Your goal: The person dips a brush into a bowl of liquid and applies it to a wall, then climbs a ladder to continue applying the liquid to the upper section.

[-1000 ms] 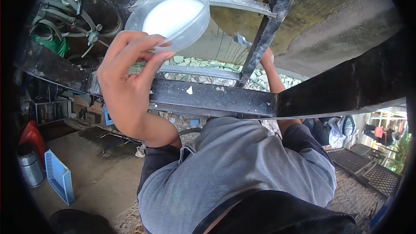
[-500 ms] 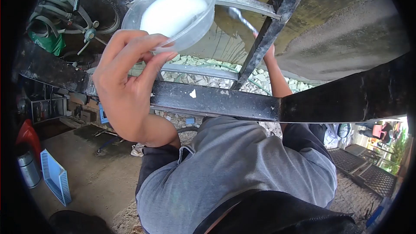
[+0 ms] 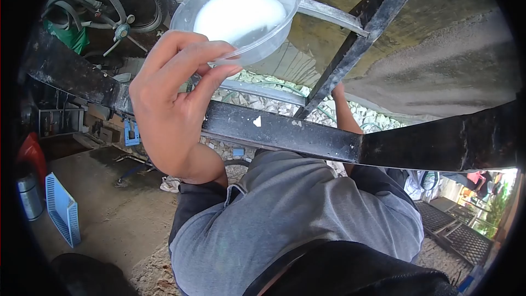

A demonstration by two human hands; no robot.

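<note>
My left hand (image 3: pixel 178 85) is closed on the near rim of a round clear plastic tub (image 3: pixel 268 44), pinched between thumb and fingers. White liquid (image 3: pixel 238 15) lies in the tub, which is tilted. Farther off to the right, my right hand (image 3: pixel 338 91) is partly hidden behind an upright black metal bar (image 3: pixel 342 57). The brush it gripped a moment ago, thin and pale-handled, is now out of sight behind that bar. Beyond the bars is a grey-brown cement surface (image 3: pixel 438 38) with wet, darker patches.
A black metal rail (image 3: pixel 285 129) runs across in front of my body, joined to thinner crossbars (image 3: pixel 334 15). White gravel (image 3: pixel 361 114) lies beyond it. At left are hoses (image 3: pixel 90 3), a green bag (image 3: pixel 71 38), a blue plastic basket (image 3: pixel 61 208) and a metal flask (image 3: pixel 30 200).
The tub and my left hand have shifted right in view, along with the metal frame. My right hand has drawn lower behind the bar, and the brush has gone from sight.
</note>
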